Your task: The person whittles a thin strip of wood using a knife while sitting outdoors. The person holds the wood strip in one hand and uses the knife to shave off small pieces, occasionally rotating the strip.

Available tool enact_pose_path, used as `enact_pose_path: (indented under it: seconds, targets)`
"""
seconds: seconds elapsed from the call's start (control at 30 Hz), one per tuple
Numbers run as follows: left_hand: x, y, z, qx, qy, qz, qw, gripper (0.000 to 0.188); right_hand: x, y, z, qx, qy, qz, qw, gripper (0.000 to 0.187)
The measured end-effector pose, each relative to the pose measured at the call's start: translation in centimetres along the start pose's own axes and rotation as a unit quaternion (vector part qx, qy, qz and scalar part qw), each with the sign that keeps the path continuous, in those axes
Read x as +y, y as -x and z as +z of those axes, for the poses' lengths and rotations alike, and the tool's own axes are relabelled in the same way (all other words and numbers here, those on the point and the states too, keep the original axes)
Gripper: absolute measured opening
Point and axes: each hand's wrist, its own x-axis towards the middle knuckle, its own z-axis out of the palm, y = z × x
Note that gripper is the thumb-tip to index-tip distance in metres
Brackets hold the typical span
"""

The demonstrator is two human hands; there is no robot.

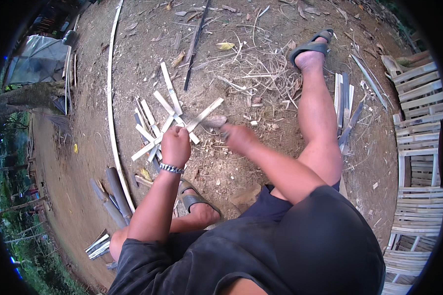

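Strip shaving, by the look of it

Left hand point(176, 146) clenched on a strip point(205, 114), aslant above the pile point(166, 105); right hand point(241, 139) grasping a blurred knife point(215, 121), blade just beside the strip, contact unclear; next stroke likely calls for a steady strip, edge angled clear of the left hand.

The strip point(205, 114) looks matt and wooden — the bracelet point(171, 168), glossy metal.

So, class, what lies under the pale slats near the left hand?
Brown dirt shows around the pale slats and through some gaps; whatever sits directly beneath them is covered.
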Motion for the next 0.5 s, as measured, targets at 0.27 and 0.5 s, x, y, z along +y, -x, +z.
enact_pose_path:
  seconds: [0.27, 0.5]
  targets:
    - [-1.9, -0.6, -0.3, 0.012, 0.055, 0.001, 0.998, 0.03, -3.3, 2.4, -1.2, -0.033, -0.078, 0.061, 0.995, 0.037]
    - [-2.0, -1.2, 0.3, 0.001, 0.088, -0.023, 0.996, 0.028, 3.2, -1.7, 1.4, 0.041, 0.006, 0.131, 0.991, 0.032]
